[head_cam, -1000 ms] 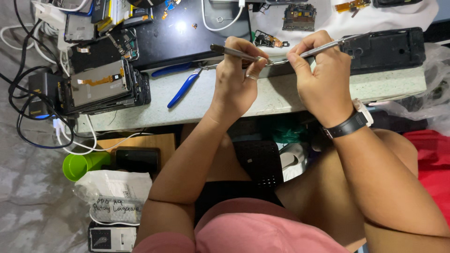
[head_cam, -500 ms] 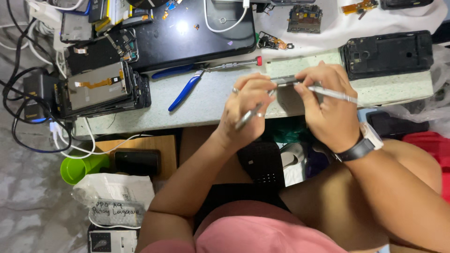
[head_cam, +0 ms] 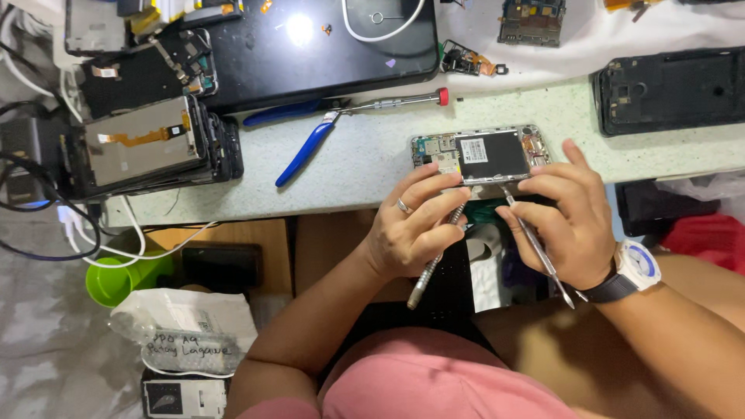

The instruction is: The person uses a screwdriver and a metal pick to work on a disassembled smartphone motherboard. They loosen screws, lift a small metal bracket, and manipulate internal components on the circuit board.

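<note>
Pale speckled workbench point(head_cam: 365, 167), front edge running left-right across the upper frame. White cloth point(head_cam: 543, 58) over the back of it, top right. Glossy black slab point(head_cam: 310, 54) at the back w/ a bright lamp reflection on it, so light comes from overhead. Below the bench edge: wooden shelf or board point(head_cam: 233, 233), brown. Grey mottled floor point(head_cam: 46, 349) at lower left. Dark cables point(head_cam: 31, 217) trail down the left side.
</note>
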